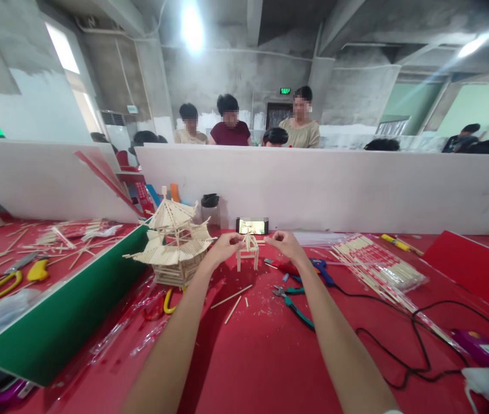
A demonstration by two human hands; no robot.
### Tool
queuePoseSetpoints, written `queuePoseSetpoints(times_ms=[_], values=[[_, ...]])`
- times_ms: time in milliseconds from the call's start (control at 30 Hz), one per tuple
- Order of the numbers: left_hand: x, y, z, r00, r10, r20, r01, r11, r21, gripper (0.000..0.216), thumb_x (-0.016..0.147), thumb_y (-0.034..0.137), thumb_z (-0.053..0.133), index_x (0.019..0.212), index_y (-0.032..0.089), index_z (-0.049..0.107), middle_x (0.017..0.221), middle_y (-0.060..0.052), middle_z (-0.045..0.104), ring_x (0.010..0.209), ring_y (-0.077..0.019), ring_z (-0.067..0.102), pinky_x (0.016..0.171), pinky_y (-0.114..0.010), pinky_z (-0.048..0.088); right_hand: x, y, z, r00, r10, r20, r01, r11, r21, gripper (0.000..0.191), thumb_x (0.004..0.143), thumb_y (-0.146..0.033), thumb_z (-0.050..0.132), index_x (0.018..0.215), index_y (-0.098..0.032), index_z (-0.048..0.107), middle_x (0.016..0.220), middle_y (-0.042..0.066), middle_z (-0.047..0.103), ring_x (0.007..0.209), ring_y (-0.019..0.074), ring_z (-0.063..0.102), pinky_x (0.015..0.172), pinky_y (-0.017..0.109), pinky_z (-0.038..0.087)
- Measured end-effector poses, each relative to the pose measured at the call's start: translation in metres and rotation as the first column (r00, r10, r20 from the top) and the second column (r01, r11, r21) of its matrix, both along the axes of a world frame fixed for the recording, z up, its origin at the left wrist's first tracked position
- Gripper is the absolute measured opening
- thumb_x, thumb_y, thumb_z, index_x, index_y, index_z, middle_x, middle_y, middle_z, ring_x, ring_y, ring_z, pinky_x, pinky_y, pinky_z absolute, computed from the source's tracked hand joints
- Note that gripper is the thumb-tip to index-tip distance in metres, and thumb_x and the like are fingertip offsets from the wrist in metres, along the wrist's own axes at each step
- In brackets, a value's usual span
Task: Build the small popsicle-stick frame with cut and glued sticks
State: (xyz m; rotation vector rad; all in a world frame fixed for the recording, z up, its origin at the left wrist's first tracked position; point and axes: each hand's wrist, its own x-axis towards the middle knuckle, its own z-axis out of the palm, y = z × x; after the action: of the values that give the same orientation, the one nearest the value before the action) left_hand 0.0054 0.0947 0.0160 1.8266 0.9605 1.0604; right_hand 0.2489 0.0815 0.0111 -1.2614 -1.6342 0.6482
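A small four-legged frame of wooden sticks (pixel 248 250) stands upright on the red tabletop, with thin sticks meeting at its top. At its upper left corner, my left hand (pixel 228 246) is closed, fingertips pinched on the frame. To the right of it, my right hand (pixel 286 246) is raised with thumb and fingers pressed together; whatever they hold is too small to make out. Behind the frame a phone (pixel 264 226) leans sideways with a lit screen. A larger stick pagoda (pixel 177 244) with two tiers of roof stands left of my left hand.
Green-handled cutting pliers (pixel 298 305), a blue-and-red glue gun (pixel 319 267) and its black cable (pixel 369 296) lie right. Loose sticks (pixel 233 310) lie in front. Bundled sticks (pixel 382 264) sit farther right. A green board (pixel 76 299) stands left; a white partition (pixel 334 190) runs behind, people beyond.
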Motion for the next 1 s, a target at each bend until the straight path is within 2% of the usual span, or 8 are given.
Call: queuePoseSetpoints(times_ms=[133,233,333,567,833,1000], values=[[0.002,-0.001,0.001,1.000,0.005,-0.017,-0.005,1.000,0.018,0.037,0.069,0.043,0.073,0.087,0.011,0.070,0.073,-0.003,0.067,0.066,-0.0135,0.055,0.064,-0.024,0.041,-0.028,-0.004,0.008,0.988,0.140,-0.071,-0.129,0.982,0.141,0.027,0.080,-0.044,0.061,0.076,-0.017,0.062,0.071,0.001,0.066,0.066,0.0148,0.059,0.065,0.025,0.045],[0.004,0.000,0.000,0.999,0.014,-0.035,-0.013,0.999,0.038,0.038,0.067,0.045,0.075,0.083,0.011,0.070,0.067,0.000,0.062,0.060,-0.0112,0.050,0.059,-0.022,0.037,-0.042,-0.008,0.012,0.975,0.217,0.040,-0.221,0.958,0.186,0.020,0.083,-0.035,0.058,0.083,-0.017,0.069,0.082,0.004,0.072,0.077,0.0180,0.065,0.073,0.027,0.047],[0.005,0.001,-0.001,0.999,0.011,-0.031,-0.010,0.999,0.037,0.040,0.067,0.047,0.075,0.082,0.011,0.070,0.066,0.000,0.061,0.060,-0.0108,0.048,0.058,-0.022,0.036,-0.048,-0.010,0.013,0.976,0.183,0.114,-0.199,0.967,0.157,0.018,0.082,-0.031,0.060,0.080,-0.018,0.071,0.080,0.005,0.074,0.074,0.0191,0.066,0.069,0.027,0.048],[0.006,0.001,-0.003,1.000,0.014,-0.005,-0.014,0.999,0.036,0.043,0.065,0.050,0.076,0.080,0.010,0.069,0.070,-0.002,0.064,0.064,-0.0125,0.052,0.061,-0.023,0.039,-0.054,-0.011,0.010,0.990,0.097,0.104,-0.106,0.991,0.078,0.019,0.081,-0.035,0.063,0.079,-0.018,0.071,0.078,0.006,0.074,0.072,0.0190,0.066,0.068,0.027,0.047],[0.007,0.000,-0.001,1.000,0.019,-0.014,-0.018,0.999,0.047,0.042,0.065,0.050,0.076,0.077,0.011,0.067,0.067,-0.001,0.062,0.063,-0.0120,0.051,0.063,-0.024,0.040,-0.055,-0.012,0.010,0.989,0.098,0.107,-0.106,0.992,0.066,0.024,0.080,-0.039,0.062,0.077,-0.018,0.071,0.075,0.005,0.072,0.069,0.0181,0.064,0.065,0.026,0.046],[0.007,0.001,-0.001,1.000,0.008,-0.018,-0.007,0.999,0.037,0.041,0.068,0.049,0.072,0.079,0.010,0.067,0.067,0.000,0.061,0.063,-0.0123,0.051,0.064,-0.024,0.040,-0.052,-0.005,0.007,0.990,0.133,0.039,-0.135,0.989,0.058,0.028,0.079,-0.042,0.062,0.078,-0.016,0.070,0.076,0.006,0.071,0.070,0.0179,0.064,0.067,0.027,0.047]])
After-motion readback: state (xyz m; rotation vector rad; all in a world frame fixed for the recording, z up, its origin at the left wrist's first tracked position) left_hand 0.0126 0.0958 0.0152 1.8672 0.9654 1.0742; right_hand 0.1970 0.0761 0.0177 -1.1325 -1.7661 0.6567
